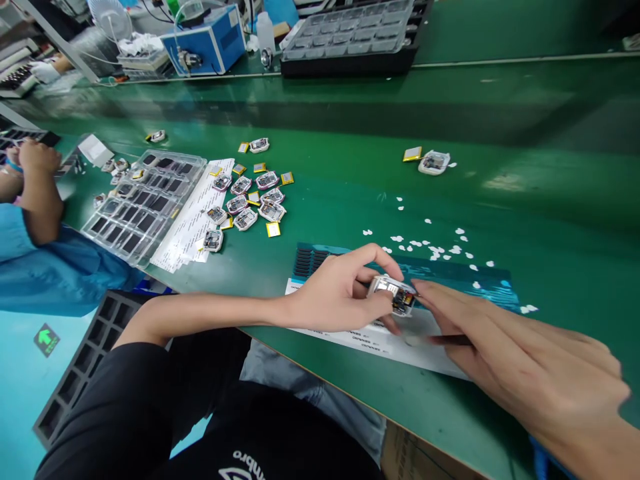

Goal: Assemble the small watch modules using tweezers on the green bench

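My left hand (pixel 345 293) pinches a small white device housing (pixel 393 293) with an exposed circuit board, holding it just above a white label sheet (pixel 400 350) at the near edge of the green table (pixel 525 200). My right hand (pixel 520 360) reaches in from the right, fingers together, its fingertips at the housing's right side. A thin dark tool (pixel 450 340) lies under its fingers. A dark blue sheet (pixel 450 273) with rows of small black pieces lies just behind both hands.
Several similar housings (pixel 250 200) and yellow batteries (pixel 273 229) lie at centre left beside a clear plastic tray (pixel 145 207). Another housing (pixel 434 162) sits alone farther right. White paper bits (pixel 430 247) are scattered nearby. A person's arm in a blue sleeve (pixel 35 200) rests at left.
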The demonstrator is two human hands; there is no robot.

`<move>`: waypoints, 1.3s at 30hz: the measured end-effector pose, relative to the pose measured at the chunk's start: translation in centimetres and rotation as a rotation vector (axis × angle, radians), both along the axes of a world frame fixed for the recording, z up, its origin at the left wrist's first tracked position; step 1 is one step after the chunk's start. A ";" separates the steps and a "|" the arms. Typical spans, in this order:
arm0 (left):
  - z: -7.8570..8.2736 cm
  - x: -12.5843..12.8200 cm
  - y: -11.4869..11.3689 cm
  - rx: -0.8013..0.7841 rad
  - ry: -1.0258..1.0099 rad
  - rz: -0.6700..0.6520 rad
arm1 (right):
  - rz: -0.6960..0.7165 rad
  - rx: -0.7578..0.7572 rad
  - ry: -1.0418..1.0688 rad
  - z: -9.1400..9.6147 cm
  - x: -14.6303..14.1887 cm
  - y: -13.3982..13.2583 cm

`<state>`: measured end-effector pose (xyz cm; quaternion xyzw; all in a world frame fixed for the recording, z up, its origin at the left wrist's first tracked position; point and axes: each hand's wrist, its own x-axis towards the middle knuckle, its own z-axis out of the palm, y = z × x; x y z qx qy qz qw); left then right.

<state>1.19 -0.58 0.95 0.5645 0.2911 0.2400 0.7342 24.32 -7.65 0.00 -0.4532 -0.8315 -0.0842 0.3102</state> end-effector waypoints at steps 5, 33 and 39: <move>0.3 -0.1 -0.6 0.149 0.079 -0.009 | 0.094 0.041 -0.062 1.1 -1.1 0.3; 1.0 -0.8 0.0 0.528 0.202 -0.142 | -0.114 -0.492 0.467 2.4 -2.3 0.6; -0.8 -0.4 0.5 0.546 0.215 -0.174 | -0.153 -0.357 0.303 2.7 -0.3 0.1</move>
